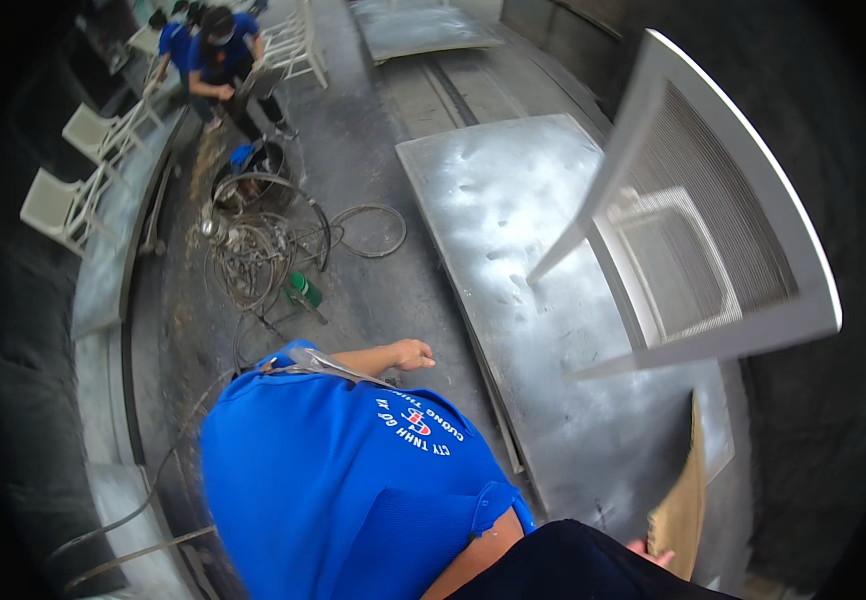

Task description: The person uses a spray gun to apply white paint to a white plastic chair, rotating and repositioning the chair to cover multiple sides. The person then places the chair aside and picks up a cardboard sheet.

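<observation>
My left hand (413,355) is held out in front of my blue shirt, above the dark floor to the left of the metal-topped table (493,190). Its fingers are curled in, and nothing shows in them. Low at the right, my right hand (650,553) grips the edge of a curved brown sheet (685,495) that looks like cardboard; only some fingertips show, and dark cloth hides the rest. Beyond the sheet is a white chair (753,345) with a grey slatted or woven back, at the table's right side. Its outline is slightly blurred. Neither hand touches it.
Coiled hoses (253,265) lie on the floor at the left, beside a dark bucket (263,165) and a green container (305,290). White chairs (58,205) line a low bench along the left. Co-workers in blue (223,60) stand at the far left. Another metal-topped table (423,30) stands behind.
</observation>
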`<action>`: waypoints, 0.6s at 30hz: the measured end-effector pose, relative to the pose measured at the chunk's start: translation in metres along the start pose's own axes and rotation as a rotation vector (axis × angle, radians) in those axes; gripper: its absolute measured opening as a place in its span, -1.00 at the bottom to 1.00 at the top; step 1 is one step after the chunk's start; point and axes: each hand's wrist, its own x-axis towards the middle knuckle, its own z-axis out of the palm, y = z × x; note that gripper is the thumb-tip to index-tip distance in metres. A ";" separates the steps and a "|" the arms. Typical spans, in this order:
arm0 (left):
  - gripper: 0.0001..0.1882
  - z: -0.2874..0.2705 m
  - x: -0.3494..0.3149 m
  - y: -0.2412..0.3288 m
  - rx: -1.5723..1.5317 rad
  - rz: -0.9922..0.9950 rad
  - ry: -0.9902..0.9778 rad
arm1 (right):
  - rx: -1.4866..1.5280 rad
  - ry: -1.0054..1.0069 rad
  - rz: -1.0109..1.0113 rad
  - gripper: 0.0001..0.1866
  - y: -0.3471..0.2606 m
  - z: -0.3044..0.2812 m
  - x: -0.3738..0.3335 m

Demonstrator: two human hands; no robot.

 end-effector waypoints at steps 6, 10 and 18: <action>-0.44 -0.014 0.015 -0.092 -0.326 -0.196 0.256 | -0.178 -0.182 -0.111 -0.33 0.080 0.270 -0.013; -0.46 0.002 -0.008 -0.207 -0.466 -0.484 0.421 | -0.239 -0.451 -0.127 -0.37 0.182 0.459 -0.143; -0.43 0.027 -0.075 -0.320 -0.357 -0.786 0.361 | -0.138 -0.854 -0.224 -0.44 0.273 0.684 -0.368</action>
